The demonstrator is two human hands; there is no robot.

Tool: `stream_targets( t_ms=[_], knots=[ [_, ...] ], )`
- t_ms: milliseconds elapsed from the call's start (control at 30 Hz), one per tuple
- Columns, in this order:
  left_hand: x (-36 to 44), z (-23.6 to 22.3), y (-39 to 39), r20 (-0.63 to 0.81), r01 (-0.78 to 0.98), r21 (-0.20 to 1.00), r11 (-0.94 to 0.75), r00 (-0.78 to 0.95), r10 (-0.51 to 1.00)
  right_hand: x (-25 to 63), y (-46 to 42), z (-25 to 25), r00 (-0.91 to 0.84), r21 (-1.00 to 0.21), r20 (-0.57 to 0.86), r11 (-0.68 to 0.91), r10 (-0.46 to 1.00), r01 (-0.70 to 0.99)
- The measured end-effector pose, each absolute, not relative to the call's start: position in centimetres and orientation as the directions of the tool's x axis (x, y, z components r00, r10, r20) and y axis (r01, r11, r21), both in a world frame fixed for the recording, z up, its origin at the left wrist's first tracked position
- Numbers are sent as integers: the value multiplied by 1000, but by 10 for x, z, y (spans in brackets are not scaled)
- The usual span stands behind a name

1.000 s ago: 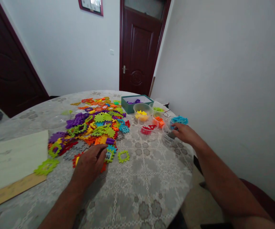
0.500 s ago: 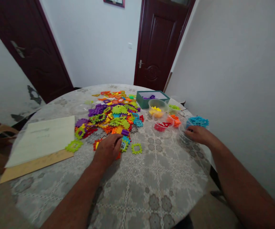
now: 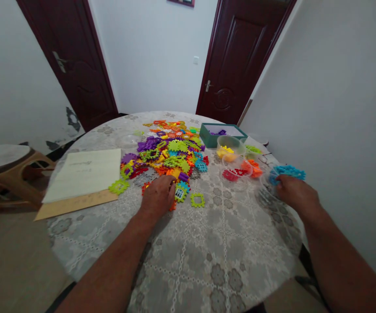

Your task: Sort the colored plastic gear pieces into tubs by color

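Observation:
My left hand (image 3: 158, 193) rests at the near edge of a heap of colourful plastic building pieces (image 3: 175, 161), fingers curled down; what they hold, if anything, is hidden. Beside its fingertips lie a green piece with a white window (image 3: 180, 193) and an orange-and-purple piece (image 3: 182, 175). A green square frame (image 3: 197, 200) lies apart on the right. My right hand (image 3: 297, 193) is closed at the clear tub of blue pieces (image 3: 289, 171), its fingertips against the near side of the blue pieces. I cannot tell what is between its fingers.
Clear tubs hold yellow pieces (image 3: 224, 151), red pieces (image 3: 235, 174) and orange pieces (image 3: 252, 168). Behind stands a green box (image 3: 209, 138) with purple pieces. A paper sheet (image 3: 86, 169) and brown card (image 3: 77, 203) lie left on the patterned tablecloth (image 3: 188, 248). A stool (image 3: 15, 174) stands beyond.
The whole view has shifted, so everything appears farther right. Both hands stay at nearly the same places, the left at the heap and the right at the blue pieces.

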State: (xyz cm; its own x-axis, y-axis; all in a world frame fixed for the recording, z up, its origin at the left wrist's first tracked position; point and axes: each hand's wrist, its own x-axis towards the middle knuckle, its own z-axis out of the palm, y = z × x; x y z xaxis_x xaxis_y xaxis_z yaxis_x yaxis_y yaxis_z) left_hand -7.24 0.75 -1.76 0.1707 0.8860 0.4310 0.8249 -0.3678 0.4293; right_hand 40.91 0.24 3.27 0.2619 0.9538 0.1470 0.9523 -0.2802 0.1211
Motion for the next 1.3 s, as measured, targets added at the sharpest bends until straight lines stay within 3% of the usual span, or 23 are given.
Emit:
stream_targets(
  t_ms=[133, 233, 333, 400, 533, 667, 967, 1133, 1300],
  knots=[
    [-73, -16, 6, 441, 836, 386, -390, 204, 874, 378, -4, 43, 144, 138, 305, -194, 941, 971],
    [-72, -12, 4, 415, 841, 343, -419, 264, 870, 337, -9, 46, -46, -7, 348, 52, 936, 999],
    [-71, -7, 0, 334, 856, 270, -441, 346, 877, 284, -14, 41, -264, -251, 254, 327, 930, 911],
    [-70, -5, -2, 299, 867, 226, -443, 372, 879, 247, -16, 33, -403, -349, 176, 440, 898, 828],
    [-69, -8, -3, 274, 875, 211, -435, 374, 886, 190, -7, 13, -545, -336, 73, 535, 835, 775],
    [-70, -13, -2, 275, 869, 245, -429, 362, 890, 167, 8, -6, -520, -331, 17, 495, 854, 803],
    [-73, -19, 2, 268, 780, 403, -479, 400, 876, 177, 9, -20, -473, -671, 110, 416, 874, 614],
    [-72, -15, 2, 321, 710, 549, -441, 308, 896, 185, 12, -22, -495, -859, 14, 264, 869, 439],
    [-67, 0, -2, 227, 692, 653, -307, 209, 951, 186, 15, -21, -509, -965, -113, 28, 853, 260]
  ],
)
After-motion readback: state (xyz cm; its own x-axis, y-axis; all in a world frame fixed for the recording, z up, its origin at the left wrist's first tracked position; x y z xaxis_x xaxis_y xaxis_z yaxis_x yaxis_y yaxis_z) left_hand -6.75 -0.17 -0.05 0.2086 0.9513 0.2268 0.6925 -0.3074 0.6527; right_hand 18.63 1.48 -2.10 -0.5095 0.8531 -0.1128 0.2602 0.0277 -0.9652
